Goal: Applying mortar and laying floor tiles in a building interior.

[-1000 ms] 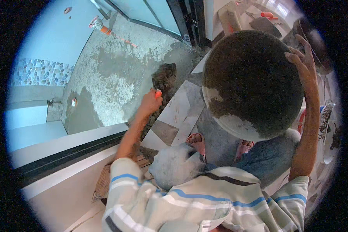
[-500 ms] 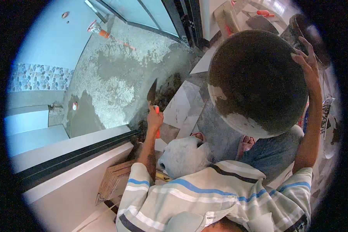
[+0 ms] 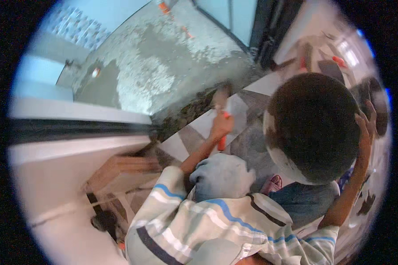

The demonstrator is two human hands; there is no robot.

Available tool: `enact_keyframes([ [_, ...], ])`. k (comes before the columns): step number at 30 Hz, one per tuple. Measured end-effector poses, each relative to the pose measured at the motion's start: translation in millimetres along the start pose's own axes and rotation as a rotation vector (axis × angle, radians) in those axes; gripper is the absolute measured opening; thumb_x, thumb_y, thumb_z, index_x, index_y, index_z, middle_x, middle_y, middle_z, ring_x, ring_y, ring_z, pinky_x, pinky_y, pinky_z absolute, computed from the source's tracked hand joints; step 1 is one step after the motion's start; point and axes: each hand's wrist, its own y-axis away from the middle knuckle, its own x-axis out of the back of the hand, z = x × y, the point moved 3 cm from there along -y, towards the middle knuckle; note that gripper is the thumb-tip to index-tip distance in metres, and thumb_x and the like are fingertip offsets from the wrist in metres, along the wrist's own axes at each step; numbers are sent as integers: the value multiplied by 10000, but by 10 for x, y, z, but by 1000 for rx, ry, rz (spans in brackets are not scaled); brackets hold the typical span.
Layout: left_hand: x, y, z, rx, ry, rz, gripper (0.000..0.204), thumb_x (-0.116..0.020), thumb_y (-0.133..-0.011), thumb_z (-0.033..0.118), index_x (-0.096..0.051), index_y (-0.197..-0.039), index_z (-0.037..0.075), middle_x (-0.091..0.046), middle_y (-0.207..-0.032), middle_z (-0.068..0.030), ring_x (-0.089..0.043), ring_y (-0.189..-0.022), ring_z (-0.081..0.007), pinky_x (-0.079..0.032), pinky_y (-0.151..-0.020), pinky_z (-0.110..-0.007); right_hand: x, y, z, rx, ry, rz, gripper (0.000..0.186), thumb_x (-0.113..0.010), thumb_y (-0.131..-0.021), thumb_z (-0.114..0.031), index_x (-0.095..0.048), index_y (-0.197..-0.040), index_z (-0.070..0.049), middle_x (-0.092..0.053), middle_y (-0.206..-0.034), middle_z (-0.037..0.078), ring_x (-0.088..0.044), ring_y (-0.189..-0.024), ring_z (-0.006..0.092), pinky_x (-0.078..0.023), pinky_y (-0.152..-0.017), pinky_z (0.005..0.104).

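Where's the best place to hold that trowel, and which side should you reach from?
Probably by the trowel's orange handle, coming from the person's own side: the handle extends back toward the knee, while the motion-blurred blade points away. The left hand is wrapped around it there.

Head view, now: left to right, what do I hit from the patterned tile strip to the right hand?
Patterned tile strip → orange pipe → left hand → round basin → right hand.
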Motion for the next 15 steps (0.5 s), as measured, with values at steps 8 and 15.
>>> enact_keyframes([
  [8,-86,43,-605,166,458,0,174,-531,-807,186,-575,-814,17,-567,-667,-107,-549,-459,-240,-456,-432,-382,-5,30,96,-27,-68,58,631,-616,-809,-154,-340,-1366,-45,-502,-1245,191,-502,-1117,230,-359,-986,333],
  [15,770,833,-1468,356,631,157,237,-552,-830,233,-476,-938,36,-492,-602,-68,-472,-425,-186,-400,-357,-334,-75,49,27,-19,-119,20,642,-613,-799,-150,-333,-1372,-70,-528,-1214,184,-512,-1089,222,-359,-985,333],
])
